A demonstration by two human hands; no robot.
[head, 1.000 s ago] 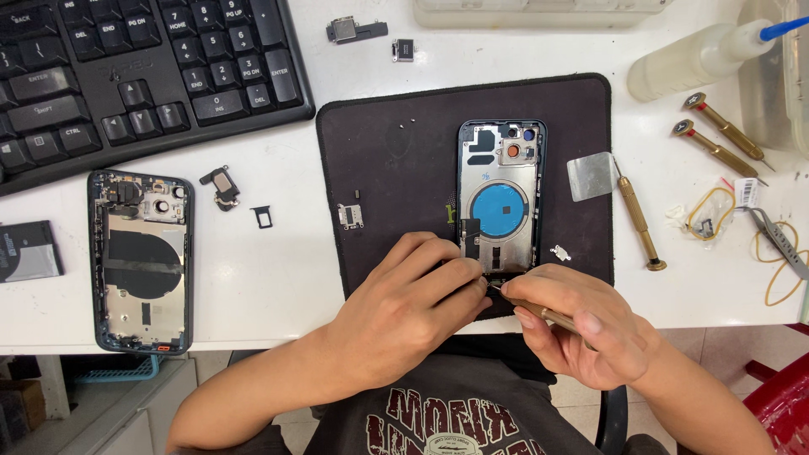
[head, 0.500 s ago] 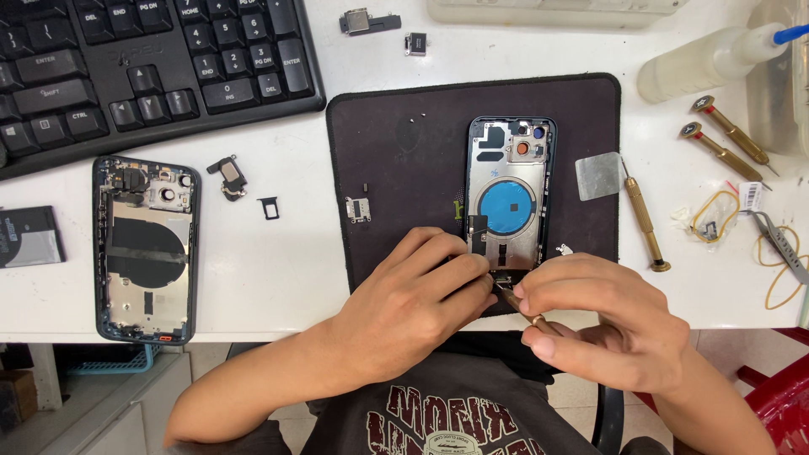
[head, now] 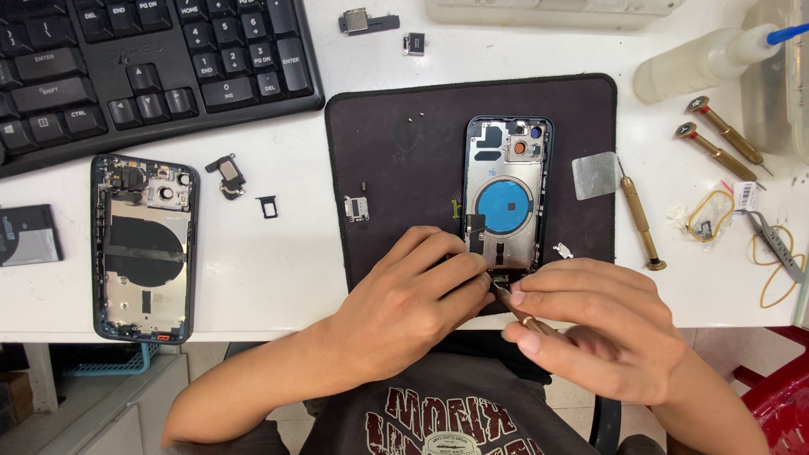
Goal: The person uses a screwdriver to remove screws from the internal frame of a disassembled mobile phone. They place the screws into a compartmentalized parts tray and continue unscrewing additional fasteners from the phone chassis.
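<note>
Steadying the open phone housing (head: 508,198) on the dark mat (head: 396,143), the left hand (head: 404,312) presses its bottom edge; at four o'clock, the right hand (head: 602,324) pinches a brass screwdriver (head: 516,307).

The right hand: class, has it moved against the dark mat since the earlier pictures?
Yes. The right hand now lies higher against the mat, its fingers nearer the phone.

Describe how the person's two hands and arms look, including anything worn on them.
Both the left hand and right hand are bare: no gloves, rings or watch visible. The forearms are uncovered, no sleeves in view. Fingernails are short.
</note>
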